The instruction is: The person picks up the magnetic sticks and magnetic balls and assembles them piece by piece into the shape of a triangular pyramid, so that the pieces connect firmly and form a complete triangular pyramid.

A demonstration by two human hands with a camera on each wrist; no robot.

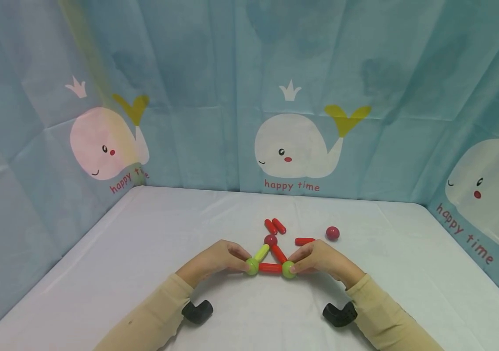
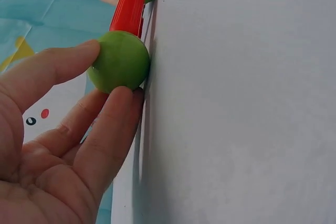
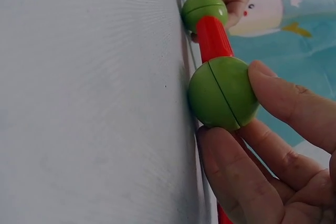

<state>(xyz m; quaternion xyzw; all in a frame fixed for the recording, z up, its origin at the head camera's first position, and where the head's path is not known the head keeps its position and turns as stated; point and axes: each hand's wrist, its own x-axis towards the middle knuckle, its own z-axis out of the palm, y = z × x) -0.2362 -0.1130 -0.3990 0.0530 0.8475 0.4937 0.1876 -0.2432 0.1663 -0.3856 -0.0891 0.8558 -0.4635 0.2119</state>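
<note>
A triangle of rods and balls lies on the white table. Its left green ball (image 1: pixel 252 266) (image 2: pixel 119 62) is pinched between thumb and fingers of my left hand (image 1: pixel 225 260) (image 2: pixel 68 114). My right hand (image 1: pixel 321 259) (image 3: pixel 283 150) pinches the right green ball (image 1: pixel 289 269) (image 3: pixel 223 93). Between the two green balls runs a red rod (image 1: pixel 270 268) (image 2: pixel 127 13) (image 3: pixel 214 38). A yellow-green rod (image 1: pixel 261 253) and another red rod (image 1: pixel 279 254) slant up to a dark red ball (image 1: pixel 270 240) at the far corner.
Two loose red rods (image 1: pixel 270 226) (image 1: pixel 279 225) lie beyond the triangle. Another red rod (image 1: pixel 305 241) is beside my right hand, with a dark red ball (image 1: pixel 332 233) behind it. A blue whale-print curtain (image 1: pixel 214 146) hangs behind the table (image 1: pixel 179 209).
</note>
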